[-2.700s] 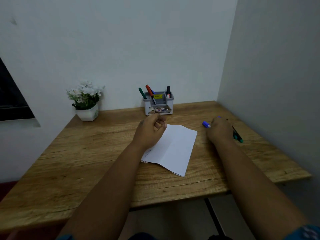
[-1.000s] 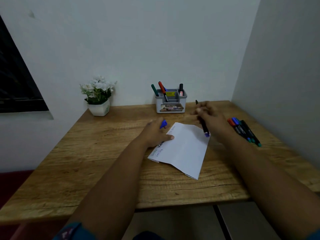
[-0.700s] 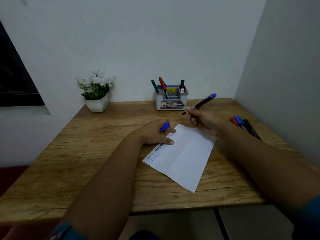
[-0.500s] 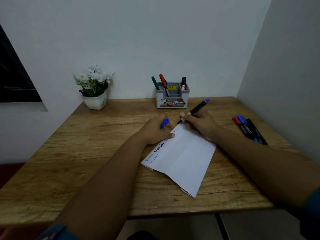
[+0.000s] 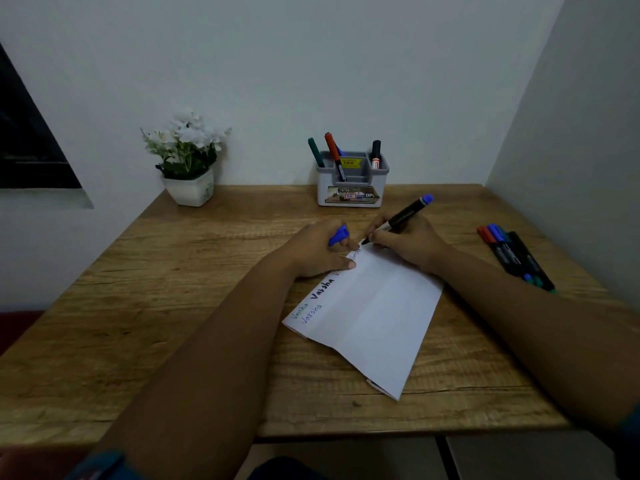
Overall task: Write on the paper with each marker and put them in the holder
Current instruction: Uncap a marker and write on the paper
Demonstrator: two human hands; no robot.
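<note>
The table (image 5: 145,327) fills this corner of the room, its back and right edges against the walls. The paper (image 5: 374,323) lies slanted in the middle, turned, I'd say, to suit the writing arm, with words already down its left margin. The holder (image 5: 351,188) sits at the back edge, centre, in easy reach, with a green, a red and a black marker upright in it. A flowerpot (image 5: 189,188) stands by the back left corner. Spare markers (image 5: 512,258) lie bunched along the right edge, likely waiting their turn.

The left hand (image 5: 311,252) pins the paper's top left corner so it won't slide, its fingers curled round a blue cap (image 5: 338,235), probably kept to recap. The right hand (image 5: 405,242) has its fingers pinched tight on the marker (image 5: 403,216), tip touching the paper's top edge, blue end raised toward the back right corner. Writing looks to be underway.
</note>
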